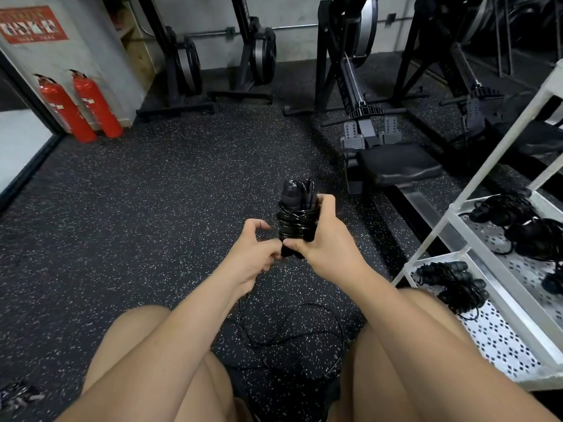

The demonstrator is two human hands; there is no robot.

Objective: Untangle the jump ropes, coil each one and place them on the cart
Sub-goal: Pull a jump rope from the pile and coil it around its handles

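crouching over a black rubber gym floor point(152, 208) flecked with white, winding a glossy black jump rope point(297, 222) with two dark cylindrical handles into a tight bundle. clamping the bundle upright in the right hand point(330, 239), fingers curled round the wraps, apparently to stop the turns springing loose. pinching the thin cord at the bundle's lower end with the left hand point(253, 254), thumb and curled fingers closing on it just beside the right hand's knuckles, seemingly feeding or tucking the last of the line. holding the work out in front, between both hands, above the floor and clear of the knees, probably to keep slack from snagging.

trailing in open loops on the floor between the legs, a loose black cord point(304, 327), running up toward the left wrist; part of the same rope or another, impossible to tell.

standing near on the right, a white metal cart point(487, 266) with patterned shelf liners, already carrying coiled black ropes on its upper shelf point(518, 220) and on its lower shelf point(454, 284), likely within easy reach of the right arm for setting down the finished bundle.

lining the far wall, two red fire extinguishers point(97, 105) and black rowing machines point(393, 166).
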